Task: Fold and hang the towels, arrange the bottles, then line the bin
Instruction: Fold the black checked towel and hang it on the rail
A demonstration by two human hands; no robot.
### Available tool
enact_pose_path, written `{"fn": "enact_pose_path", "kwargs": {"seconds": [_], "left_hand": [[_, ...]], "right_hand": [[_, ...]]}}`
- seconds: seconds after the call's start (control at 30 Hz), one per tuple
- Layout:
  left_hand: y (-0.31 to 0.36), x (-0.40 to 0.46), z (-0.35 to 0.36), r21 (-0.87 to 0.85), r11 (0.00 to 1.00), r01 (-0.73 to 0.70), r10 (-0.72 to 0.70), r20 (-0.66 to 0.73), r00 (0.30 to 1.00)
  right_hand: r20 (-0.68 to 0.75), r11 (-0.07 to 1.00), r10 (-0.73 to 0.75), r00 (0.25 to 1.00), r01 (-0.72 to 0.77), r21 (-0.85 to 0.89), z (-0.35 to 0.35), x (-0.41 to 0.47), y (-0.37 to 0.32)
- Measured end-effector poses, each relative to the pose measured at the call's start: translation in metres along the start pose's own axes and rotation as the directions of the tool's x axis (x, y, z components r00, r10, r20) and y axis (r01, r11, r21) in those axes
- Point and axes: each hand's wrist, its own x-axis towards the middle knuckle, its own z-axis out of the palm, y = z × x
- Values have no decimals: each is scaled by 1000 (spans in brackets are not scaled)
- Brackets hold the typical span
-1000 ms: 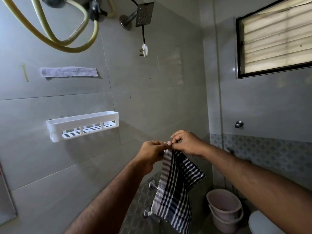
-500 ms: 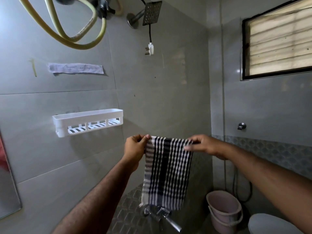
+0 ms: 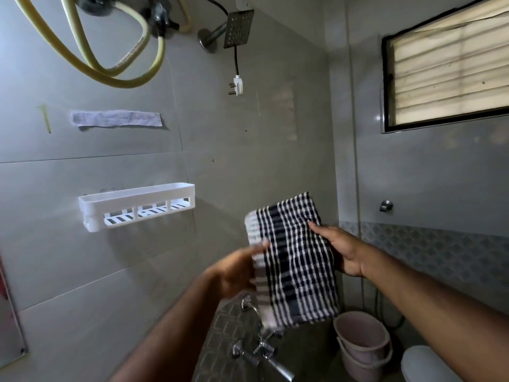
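A person holds a black-and-white checked towel (image 3: 294, 260) up in front of a grey tiled bathroom wall (image 3: 248, 150). The left hand (image 3: 239, 271), blurred, grips the towel's left edge, fingers curled round the cloth. The right hand (image 3: 341, 252) supports the towel from its right side, thumb lying across the front and fingers hidden behind the cloth. The towel hangs in the air between both hands, above the chrome taps (image 3: 259, 351). An empty white shelf (image 3: 135, 206) is fixed to the wall at left. Stacked pink buckets (image 3: 363, 343) stand on the floor below the right arm, under a shuttered window (image 3: 449, 70).
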Motion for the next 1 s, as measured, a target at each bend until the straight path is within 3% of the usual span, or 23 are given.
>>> {"fn": "enact_pose_path", "kwargs": {"seconds": [0.13,0.2,0.3,0.37,0.43,0.53,0.67,0.8,0.93,1.0], "left_hand": [[-34,22,17,-88,996,33,-51,-216,975],[-31,28,23,-96,995,16,-48,-341,939],[-21,29,29,-41,996,-83,47,-547,836],[-16,29,29,-29,984,-178,124,-608,784],[-10,31,29,-9,971,-238,185,-599,779],[0,32,35,115,964,-241,264,-546,795],[15,30,38,244,961,-127,225,-433,873],[23,33,35,456,888,-53,186,-250,950],[24,46,35,690,722,-52,328,-275,904],[24,57,39,706,707,-36,367,-323,873]], "right_hand": [[-174,947,197,965,-233,-223,-1,0,7],[-205,923,247,947,-294,-248,-4,0,15],[-200,956,223,954,-254,-147,-4,0,20],[-271,980,138,953,-171,-101,-2,0,21],[-338,986,79,938,-123,-111,-2,0,21],[-301,982,86,950,-131,-134,-4,-6,16],[-201,887,45,979,-132,-443,-8,-24,10],[-225,753,-45,973,-115,-648,-9,-36,6],[-351,517,-219,911,-197,-833,-14,-55,-6],[-347,532,-248,904,-172,-829,-17,-70,-16]]}}
